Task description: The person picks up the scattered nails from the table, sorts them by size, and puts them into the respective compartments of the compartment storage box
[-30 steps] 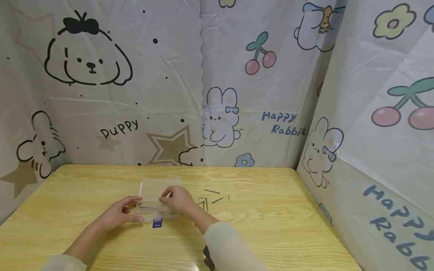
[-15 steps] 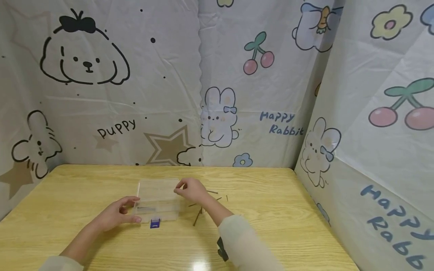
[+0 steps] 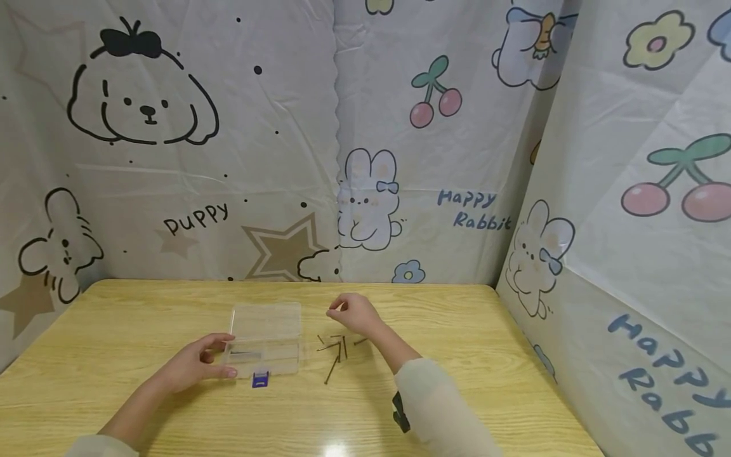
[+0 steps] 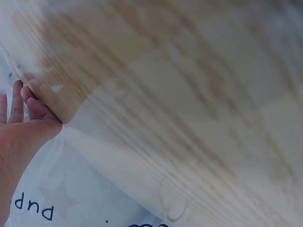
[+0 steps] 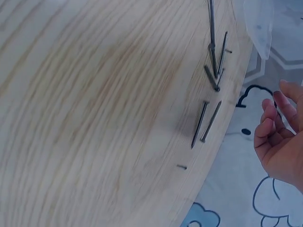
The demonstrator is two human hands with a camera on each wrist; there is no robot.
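A clear plastic box [image 3: 265,322] stands on the table with its lid raised at the back and a blue latch [image 3: 260,379] at the front. Inside its front part lie thin grey nails [image 3: 245,353]. My left hand [image 3: 191,363] holds the box's left side, thumb at the front corner and fingers farther back. To the right of the box, several loose nails [image 3: 333,368] of different lengths are scattered. Above their far side hovers my right hand [image 3: 355,314], its fingers loosely bent and nothing visible between them; the right wrist view shows long nails [image 5: 199,125] and a short nail [image 5: 182,166] below.
The wood-grain table [image 3: 468,381] reaches back to a hanging printed cloth [image 3: 285,127]. Another cloth [image 3: 645,266] closes off the right side. A black strap piece [image 3: 401,412] sits by the right sleeve.
My right hand has left the box and moved right, over the loose nails, uncovering the box's front part. My left hand has stayed at the box's left side.
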